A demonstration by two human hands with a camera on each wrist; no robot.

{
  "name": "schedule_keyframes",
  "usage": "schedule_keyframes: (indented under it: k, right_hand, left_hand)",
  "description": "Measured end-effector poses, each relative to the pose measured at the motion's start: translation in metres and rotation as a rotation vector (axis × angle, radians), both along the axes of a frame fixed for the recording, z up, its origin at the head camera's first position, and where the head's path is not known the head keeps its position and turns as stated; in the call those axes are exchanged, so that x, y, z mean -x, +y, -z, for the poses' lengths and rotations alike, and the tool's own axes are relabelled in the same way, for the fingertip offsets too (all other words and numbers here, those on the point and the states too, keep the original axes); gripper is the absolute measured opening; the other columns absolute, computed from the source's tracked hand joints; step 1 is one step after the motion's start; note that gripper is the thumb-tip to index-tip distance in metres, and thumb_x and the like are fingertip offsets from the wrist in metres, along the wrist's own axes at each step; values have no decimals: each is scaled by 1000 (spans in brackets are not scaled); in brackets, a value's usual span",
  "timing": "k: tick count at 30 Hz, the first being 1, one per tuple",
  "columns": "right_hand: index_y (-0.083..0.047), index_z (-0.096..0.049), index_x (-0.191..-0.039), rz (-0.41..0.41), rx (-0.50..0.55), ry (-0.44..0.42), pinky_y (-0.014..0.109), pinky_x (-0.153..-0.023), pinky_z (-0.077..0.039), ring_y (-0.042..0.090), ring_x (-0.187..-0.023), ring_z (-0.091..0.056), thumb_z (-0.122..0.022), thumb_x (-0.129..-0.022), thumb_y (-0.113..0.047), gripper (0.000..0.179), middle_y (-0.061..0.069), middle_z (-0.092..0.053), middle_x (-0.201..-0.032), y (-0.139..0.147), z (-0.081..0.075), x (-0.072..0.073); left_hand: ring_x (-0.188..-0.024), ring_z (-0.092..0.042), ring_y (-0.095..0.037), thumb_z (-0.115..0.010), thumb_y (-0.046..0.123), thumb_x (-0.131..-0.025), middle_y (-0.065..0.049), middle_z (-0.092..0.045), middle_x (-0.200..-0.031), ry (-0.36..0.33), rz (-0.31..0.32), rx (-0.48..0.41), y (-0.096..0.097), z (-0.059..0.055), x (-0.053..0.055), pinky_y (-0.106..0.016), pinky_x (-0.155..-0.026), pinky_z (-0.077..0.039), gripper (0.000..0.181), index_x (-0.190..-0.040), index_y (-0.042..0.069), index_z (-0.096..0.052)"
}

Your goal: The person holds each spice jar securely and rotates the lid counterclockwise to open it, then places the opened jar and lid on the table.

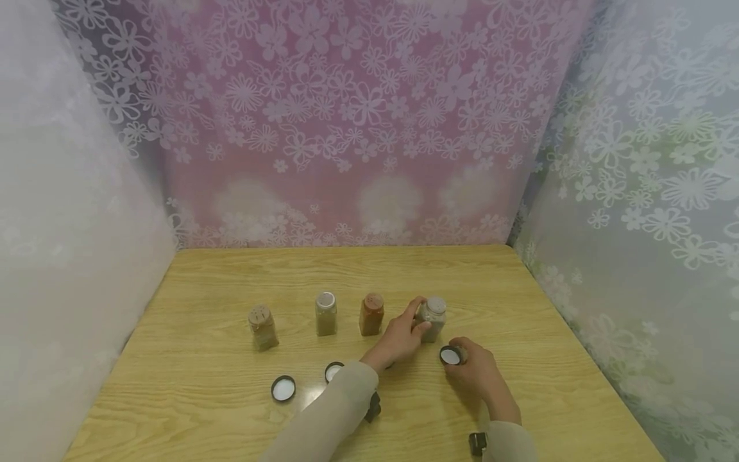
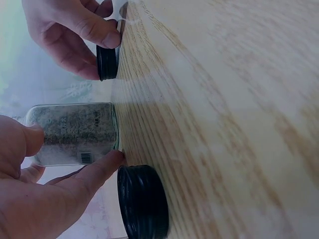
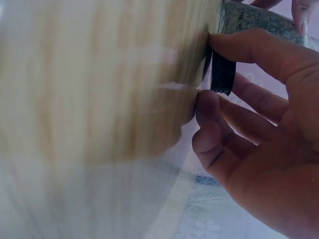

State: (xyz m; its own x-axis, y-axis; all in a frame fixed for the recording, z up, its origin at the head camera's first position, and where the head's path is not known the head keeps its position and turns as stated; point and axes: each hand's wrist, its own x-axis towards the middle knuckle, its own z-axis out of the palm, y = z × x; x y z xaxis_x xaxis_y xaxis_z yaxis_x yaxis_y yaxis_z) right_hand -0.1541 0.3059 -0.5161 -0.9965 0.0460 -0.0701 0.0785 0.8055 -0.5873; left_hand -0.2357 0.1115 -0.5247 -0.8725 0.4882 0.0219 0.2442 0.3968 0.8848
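My left hand (image 1: 399, 336) grips a square glass spice jar (image 1: 435, 314) of grey-green flakes, with a pale perforated top. It stands upright at the right end of a loose row. In the left wrist view, the thumb and fingers lie around the jar (image 2: 75, 130). Just in front and to the right, my right hand (image 1: 479, 367) pinches a black screw lid (image 1: 450, 356) by its rim, white inside facing up. The right wrist view shows this lid (image 3: 223, 73) between thumb and fingers, at the tabletop. Another black lid (image 2: 143, 201) lies near the left hand.
Three more jars stand leftward: reddish-brown (image 1: 372, 314), greenish (image 1: 326, 314) and tan (image 1: 263, 330). Black lids with white insides lie in front, one at the left (image 1: 283, 389) and one partly behind the left sleeve (image 1: 333, 371). Floral curtains (image 1: 369, 128) border the wooden table (image 1: 190, 398).
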Motion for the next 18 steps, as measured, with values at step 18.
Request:
schedule_keyframes:
  k: [18]
  right_hand:
    - [2, -55, -146, 4, 18, -49, 58, -95, -57, 31, -95, -69, -82, -85, -9, 67, 34, -60, -142, 2, -3, 0]
  left_hand:
    - [-141, -57, -40, -50, 36, -113, -23, -52, -158, 36, 8, 10, 2, 4, -2, -56, -113, -50, 61, -167, 27, -24]
